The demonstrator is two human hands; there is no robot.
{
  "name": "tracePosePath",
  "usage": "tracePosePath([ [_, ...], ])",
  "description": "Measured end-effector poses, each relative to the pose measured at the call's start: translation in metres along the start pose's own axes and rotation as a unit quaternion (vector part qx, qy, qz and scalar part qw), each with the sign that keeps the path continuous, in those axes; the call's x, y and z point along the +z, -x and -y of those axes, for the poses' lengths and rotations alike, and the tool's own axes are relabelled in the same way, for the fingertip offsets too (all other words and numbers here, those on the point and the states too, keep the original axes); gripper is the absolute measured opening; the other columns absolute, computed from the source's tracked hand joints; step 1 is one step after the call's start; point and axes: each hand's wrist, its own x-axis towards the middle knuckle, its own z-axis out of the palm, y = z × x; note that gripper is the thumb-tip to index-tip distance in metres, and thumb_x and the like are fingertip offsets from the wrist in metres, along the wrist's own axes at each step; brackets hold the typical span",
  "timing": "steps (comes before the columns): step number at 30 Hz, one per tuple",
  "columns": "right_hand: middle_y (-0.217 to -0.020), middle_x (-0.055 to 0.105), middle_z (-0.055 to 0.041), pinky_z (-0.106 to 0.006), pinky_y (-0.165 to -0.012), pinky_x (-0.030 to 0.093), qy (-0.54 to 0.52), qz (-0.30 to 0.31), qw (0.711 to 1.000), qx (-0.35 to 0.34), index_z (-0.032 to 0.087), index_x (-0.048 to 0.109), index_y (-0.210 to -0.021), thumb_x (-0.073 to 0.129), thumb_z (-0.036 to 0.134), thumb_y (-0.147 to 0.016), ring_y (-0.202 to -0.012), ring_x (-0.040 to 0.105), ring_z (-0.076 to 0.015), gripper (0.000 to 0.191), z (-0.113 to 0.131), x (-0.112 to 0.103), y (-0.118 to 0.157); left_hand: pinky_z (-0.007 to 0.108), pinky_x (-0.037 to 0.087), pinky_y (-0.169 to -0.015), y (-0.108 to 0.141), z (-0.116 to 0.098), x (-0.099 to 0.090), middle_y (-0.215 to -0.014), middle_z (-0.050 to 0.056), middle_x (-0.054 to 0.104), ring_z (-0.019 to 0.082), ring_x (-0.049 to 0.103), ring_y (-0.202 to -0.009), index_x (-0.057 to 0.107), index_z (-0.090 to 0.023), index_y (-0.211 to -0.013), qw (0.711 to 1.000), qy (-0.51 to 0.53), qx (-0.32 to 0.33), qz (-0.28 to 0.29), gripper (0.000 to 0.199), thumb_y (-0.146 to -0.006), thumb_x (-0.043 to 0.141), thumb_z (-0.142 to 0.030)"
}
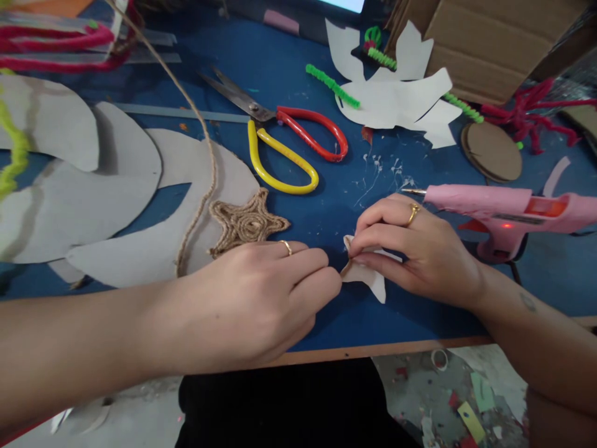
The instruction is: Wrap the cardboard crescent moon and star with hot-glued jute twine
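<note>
A small off-white card cut-out (366, 274) is being held between the right hand (415, 255) and the left hand (261, 298), its left end pinched where the fingers of both hands are meeting. The piece is showing an irregular outline, with one corner rising near the right forefinger and a pointed tip reaching down and rightward. Its surface is bending slightly, and part is hidden by the fingers. It is sitting just above the blue worktop (410, 317), apparently not resting on it.
</note>
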Motion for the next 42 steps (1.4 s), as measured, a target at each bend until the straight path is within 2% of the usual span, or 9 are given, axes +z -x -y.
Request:
tracePosePath([
  [8, -0.089, 0.064, -0.0039, -0.031, -0.078, 0.042, -0.002, 0.006, 1.000, 0.012, 0.018, 0.067, -0.088, 0.058, 0.022, -0.091, -0.081, 0.057, -0.0148, 0.010, 0.0006, -0.0001, 0.0002, 0.028, 0.052, -0.056, -0.0004, -0.0020, 0.0000, -0.084, 0.006, 0.066, 0.016, 0.061, -0.070, 0.061, -0.012, -0.095, 1.000, 0.014, -0.014, -0.002, 0.018, -0.091, 0.043, -0.011],
  [13, -0.089, 0.064, -0.0044, -0.031, -0.078, 0.042, -0.002, 0.004, 1.000, 0.010, 0.018, 0.066, -0.088, 0.057, 0.021, -0.091, -0.081, 0.056, -0.0149, 0.010, 0.0012, -0.0012, 0.0010, 0.029, 0.054, -0.060, -0.0049, -0.0051, -0.0027, -0.085, 0.005, 0.066, 0.015, 0.061, -0.069, 0.060, -0.012, -0.100, 0.999, -0.013, -0.032, -0.002, 0.018, -0.096, 0.045, -0.021],
  [19, -0.089, 0.062, -0.0045, -0.030, -0.080, 0.041, -0.020, 0.020, 1.000, 0.010, 0.017, 0.066, -0.089, 0.059, 0.024, -0.090, -0.083, 0.055, -0.0141, 0.010, 0.0017, -0.0020, -0.0003, 0.029, 0.053, -0.062, -0.0016, -0.0041, -0.0029, -0.086, 0.006, 0.065, 0.017, 0.063, -0.075, 0.055, -0.007, -0.118, 0.998, -0.040, 0.031, 0.025, 0.030, -0.096, 0.035, -0.009],
  [23, -0.089, 0.062, -0.0041, -0.031, -0.080, 0.040, -0.017, 0.024, 1.000, 0.010, 0.018, 0.065, -0.088, 0.059, 0.026, -0.091, -0.083, 0.055, -0.0145, 0.010, 0.0022, -0.0018, -0.0007, 0.029, 0.052, -0.062, -0.0002, -0.0054, -0.0029, -0.087, 0.007, 0.065, 0.016, 0.062, -0.073, 0.055, -0.009, -0.118, 0.997, -0.061, 0.022, 0.045, 0.034, -0.098, 0.028, -0.010],
  [36, -0.089, 0.061, -0.0034, -0.032, -0.078, 0.040, -0.023, 0.013, 0.999, 0.030, 0.019, 0.063, -0.087, 0.060, 0.024, -0.088, -0.081, 0.055, -0.0149, 0.006, 0.0040, 0.0011, 0.0003, 0.028, 0.055, -0.060, 0.0009, -0.0002, 0.0017, -0.089, 0.008, 0.066, 0.016, 0.064, -0.075, 0.053, -0.006, -0.119, 0.998, -0.048, 0.047, 0.016, 0.029, -0.096, 0.037, -0.011],
  [42, -0.090, 0.061, -0.0037, -0.031, -0.079, 0.040, -0.030, 0.008, 0.999, 0.035, 0.019, 0.063, -0.087, 0.060, 0.024, -0.088, -0.082, 0.055, -0.0148, 0.007, 0.0047, 0.0009, 0.0003, 0.028, 0.054, -0.061, -0.0005, -0.0012, -0.0028, -0.089, 0.007, 0.066, 0.016, 0.064, -0.073, 0.055, -0.007, -0.118, 0.998, -0.044, 0.042, 0.033, 0.029, -0.096, 0.037, -0.011],
])
